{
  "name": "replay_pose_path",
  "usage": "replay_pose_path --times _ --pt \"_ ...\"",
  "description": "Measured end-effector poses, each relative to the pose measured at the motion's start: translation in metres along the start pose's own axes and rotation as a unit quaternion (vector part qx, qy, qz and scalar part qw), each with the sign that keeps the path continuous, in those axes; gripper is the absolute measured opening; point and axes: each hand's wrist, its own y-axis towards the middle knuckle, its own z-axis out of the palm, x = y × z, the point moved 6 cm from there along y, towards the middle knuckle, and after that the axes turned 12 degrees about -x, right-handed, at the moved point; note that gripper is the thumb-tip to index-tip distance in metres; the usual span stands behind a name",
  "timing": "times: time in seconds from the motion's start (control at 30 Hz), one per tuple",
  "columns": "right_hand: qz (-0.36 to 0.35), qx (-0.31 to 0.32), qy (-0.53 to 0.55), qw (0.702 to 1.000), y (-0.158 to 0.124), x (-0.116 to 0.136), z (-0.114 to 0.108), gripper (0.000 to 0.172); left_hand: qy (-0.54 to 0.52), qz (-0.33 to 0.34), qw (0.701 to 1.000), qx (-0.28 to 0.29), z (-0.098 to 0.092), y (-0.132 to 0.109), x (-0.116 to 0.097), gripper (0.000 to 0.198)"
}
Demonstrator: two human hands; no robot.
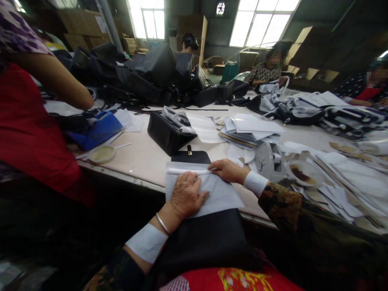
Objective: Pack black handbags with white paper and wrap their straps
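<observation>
A bag-making workshop is shown. Just beyond the left hand and right hand, a long table is covered with black bags and paper stacks. Further off, more bags are heaped, other people are seated at the same table, and cardboard boxes are stacked beside high windows.

Bore a crowded load on the pale table: a white sheet at the near edge, a black pouch just beyond, an open bag behind that. Carried a paper stack mid-table, loose papers at right, a shallow dish, perhaps of glue, at left, and heaped bags far back.
</observation>
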Motion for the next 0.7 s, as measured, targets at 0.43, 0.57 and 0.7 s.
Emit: replay_pose_path --times 0.43,0.57,0.7 --pt "-0.206 0.042 -0.086 0.974 0.009 0.026 -0.002 0.021 0.078 -0.045 0.994 0.054 0.018 0.003 0.003 0.068" --pt "-0.195 0.065 -0.08 0.975 0.013 0.033 0.004 0.016 0.076 -0.055 0.993 0.072 0.02 0.003 0.003 0.069" --pt "-0.144 0.132 -0.085 0.977 0.043 0.029 0.006 0.023 0.068 -0.062 0.992 0.09 0.022 0.003 0.006 0.07"
